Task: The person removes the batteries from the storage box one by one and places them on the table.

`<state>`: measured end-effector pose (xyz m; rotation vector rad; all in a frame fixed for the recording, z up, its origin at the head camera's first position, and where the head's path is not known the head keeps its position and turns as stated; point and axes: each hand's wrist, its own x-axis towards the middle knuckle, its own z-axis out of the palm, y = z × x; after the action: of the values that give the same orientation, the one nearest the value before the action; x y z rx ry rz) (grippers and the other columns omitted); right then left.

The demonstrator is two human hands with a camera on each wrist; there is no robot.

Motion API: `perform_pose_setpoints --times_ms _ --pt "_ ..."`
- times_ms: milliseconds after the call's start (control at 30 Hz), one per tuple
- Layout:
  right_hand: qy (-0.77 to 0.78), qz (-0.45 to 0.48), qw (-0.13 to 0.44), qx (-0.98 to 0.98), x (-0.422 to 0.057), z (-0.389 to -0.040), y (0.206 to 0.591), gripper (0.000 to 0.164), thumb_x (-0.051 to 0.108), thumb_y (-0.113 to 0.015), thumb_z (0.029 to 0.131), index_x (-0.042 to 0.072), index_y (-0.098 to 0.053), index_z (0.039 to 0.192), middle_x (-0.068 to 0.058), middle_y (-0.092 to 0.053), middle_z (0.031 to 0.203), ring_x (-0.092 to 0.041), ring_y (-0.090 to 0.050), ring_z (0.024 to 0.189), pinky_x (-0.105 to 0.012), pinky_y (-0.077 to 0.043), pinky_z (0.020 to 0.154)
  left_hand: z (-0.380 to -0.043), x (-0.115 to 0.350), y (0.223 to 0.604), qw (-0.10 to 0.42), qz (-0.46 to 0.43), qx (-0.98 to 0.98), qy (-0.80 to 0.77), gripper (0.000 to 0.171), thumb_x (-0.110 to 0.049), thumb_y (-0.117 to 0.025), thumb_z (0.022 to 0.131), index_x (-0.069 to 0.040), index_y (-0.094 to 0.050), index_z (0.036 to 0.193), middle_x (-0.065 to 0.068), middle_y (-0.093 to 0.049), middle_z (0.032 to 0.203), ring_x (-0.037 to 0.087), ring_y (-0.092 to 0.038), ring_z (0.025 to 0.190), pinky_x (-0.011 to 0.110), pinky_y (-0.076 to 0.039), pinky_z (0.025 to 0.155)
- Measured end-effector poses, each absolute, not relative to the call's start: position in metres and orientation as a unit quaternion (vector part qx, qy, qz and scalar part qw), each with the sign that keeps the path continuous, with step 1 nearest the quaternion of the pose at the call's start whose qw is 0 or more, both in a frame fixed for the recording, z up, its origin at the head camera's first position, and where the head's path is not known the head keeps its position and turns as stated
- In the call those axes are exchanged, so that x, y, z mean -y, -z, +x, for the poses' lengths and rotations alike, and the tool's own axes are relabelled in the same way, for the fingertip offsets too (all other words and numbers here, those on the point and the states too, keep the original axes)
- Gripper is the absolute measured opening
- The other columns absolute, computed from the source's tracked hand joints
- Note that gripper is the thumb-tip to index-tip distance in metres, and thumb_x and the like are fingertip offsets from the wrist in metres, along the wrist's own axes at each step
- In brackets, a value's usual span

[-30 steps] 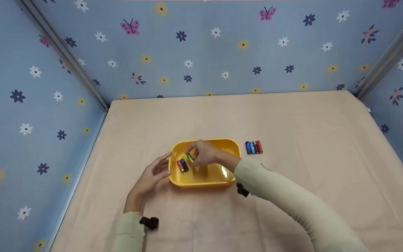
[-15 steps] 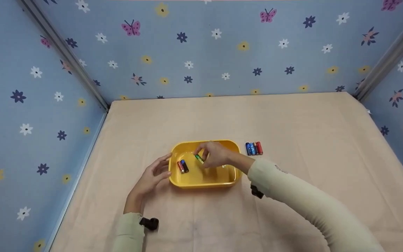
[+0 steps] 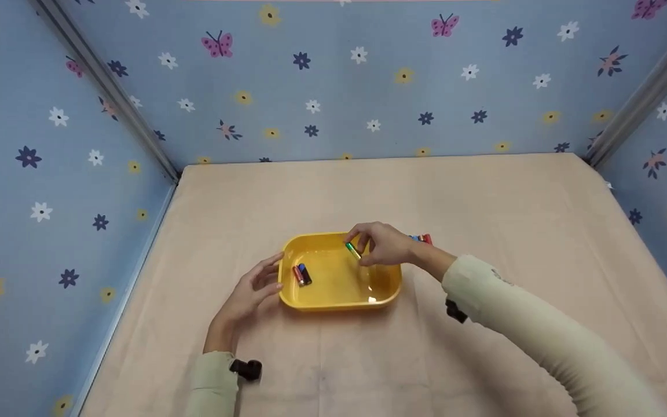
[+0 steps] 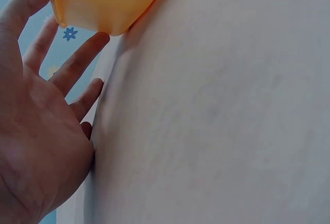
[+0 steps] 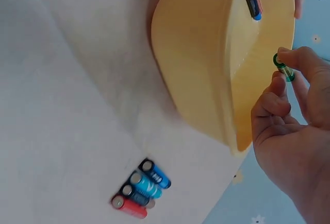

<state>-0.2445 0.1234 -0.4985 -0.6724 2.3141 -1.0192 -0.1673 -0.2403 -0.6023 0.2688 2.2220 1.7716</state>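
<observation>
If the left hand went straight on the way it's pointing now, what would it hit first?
The left hand would most likely meet the yellow, round-cornered, plastic-looking tray first, at its left end. It appears to be touching that side, or nearly so; exact contact is hard to judge.

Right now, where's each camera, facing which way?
Head: worn there, facing forward and down at the yellow rectangular plastic tray; left grip, right grip, pale sleeves show.
Left wrist: worn there, facing tray's outside; left grip shows.
Right wrist: likewise, facing tray; right grip, left fingers show.
Head and right-wrist views share a green cylindrical battery.
</observation>
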Motion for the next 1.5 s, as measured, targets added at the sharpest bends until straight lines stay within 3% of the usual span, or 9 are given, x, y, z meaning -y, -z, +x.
perform_pose_setpoints --times_ms 267,500,633,800,1000,1067,1333,1500 --pt "0.396 -0.249 0.238 -0.851 -0.149 -0.247 0.497 0.055 -0.002 -0.083 0.094 -0.001 -0.067 0.147 -0.015 -0.070 0.111 -0.018 -0.058 0.094 -0.025 -0.051 0.086 -0.169 0.240 0.600 0.145 0.081 -0.771 -0.615 0.071 -0.013 -0.073 0.110 -0.016 -0.044 0.174 0.022 -0.054 0.172 0.043 -0.054 0.159 0.025 -0.057 0.115" --pt "0.402 -0.237 0.216 -0.857 -0.174 -0.250 0.500 0.053 -0.005 -0.082 0.092 0.000 -0.069 0.144 -0.016 -0.070 0.107 -0.018 -0.056 0.089 -0.021 -0.050 0.080 -0.167 0.240 0.602 0.140 0.072 -0.780 -0.606 0.071 -0.015 -0.073 0.110 -0.016 -0.044 0.174 0.022 -0.054 0.172 0.044 -0.054 0.159 0.053 -0.052 0.129" --pt "0.409 -0.224 0.204 -0.861 -0.190 -0.250 0.507 0.052 -0.005 -0.082 0.091 0.000 -0.070 0.142 -0.017 -0.072 0.106 -0.018 -0.056 0.088 -0.019 -0.050 0.078 -0.167 0.239 0.603 0.142 0.065 -0.779 -0.607 0.071 -0.017 -0.074 0.110 -0.018 -0.045 0.174 0.022 -0.054 0.171 0.043 -0.054 0.159 0.059 -0.047 0.132" --pt "0.421 -0.211 0.187 -0.862 -0.209 -0.251 0.513 0.052 -0.004 -0.083 0.091 -0.002 -0.069 0.141 -0.021 -0.072 0.106 -0.018 -0.058 0.086 -0.016 -0.051 0.076 -0.166 0.239 0.605 0.141 0.061 -0.776 -0.612 0.070 -0.015 -0.074 0.109 -0.018 -0.045 0.174 0.021 -0.055 0.171 0.043 -0.054 0.159 0.056 -0.048 0.132" --pt "0.410 -0.203 0.172 -0.872 -0.231 -0.251 0.520 0.051 -0.001 -0.082 0.091 -0.005 -0.069 0.141 -0.015 -0.072 0.102 -0.013 -0.058 0.083 -0.017 -0.050 0.076 -0.164 0.239 0.606 0.135 0.080 -0.772 -0.616 0.070 -0.009 -0.070 0.110 -0.012 -0.043 0.174 0.026 -0.054 0.170 0.047 -0.054 0.158 0.026 -0.056 0.116" --pt "0.412 -0.197 0.166 -0.874 -0.240 -0.250 0.523 0.050 -0.001 -0.080 0.091 -0.007 -0.069 0.139 -0.014 -0.072 0.099 -0.012 -0.059 0.083 -0.017 -0.050 0.075 -0.164 0.239 0.606 0.135 0.082 -0.773 -0.615 0.070 -0.009 -0.069 0.110 -0.011 -0.042 0.174 0.026 -0.053 0.170 0.047 -0.054 0.158 0.022 -0.056 0.114" --pt "0.415 -0.136 0.171 -0.883 -0.268 -0.248 0.529 0.055 -0.004 -0.077 0.091 -0.006 -0.066 0.145 -0.019 -0.072 0.110 -0.015 -0.060 0.088 -0.016 -0.053 0.075 -0.166 0.237 0.604 0.137 0.077 -0.773 -0.614 0.069 -0.012 -0.071 0.110 -0.013 -0.044 0.174 0.023 -0.054 0.172 0.043 -0.055 0.157 0.025 -0.055 0.116" --pt "0.430 -0.097 0.173 -0.881 -0.277 -0.250 0.538 0.056 -0.005 -0.076 0.094 -0.005 -0.064 0.148 -0.021 -0.072 0.116 -0.016 -0.061 0.092 -0.016 -0.054 0.075 -0.167 0.237 0.602 0.138 0.073 -0.774 -0.614 0.069 -0.012 -0.071 0.110 -0.015 -0.044 0.174 0.022 -0.054 0.171 0.043 -0.055 0.157 0.040 -0.054 0.124"
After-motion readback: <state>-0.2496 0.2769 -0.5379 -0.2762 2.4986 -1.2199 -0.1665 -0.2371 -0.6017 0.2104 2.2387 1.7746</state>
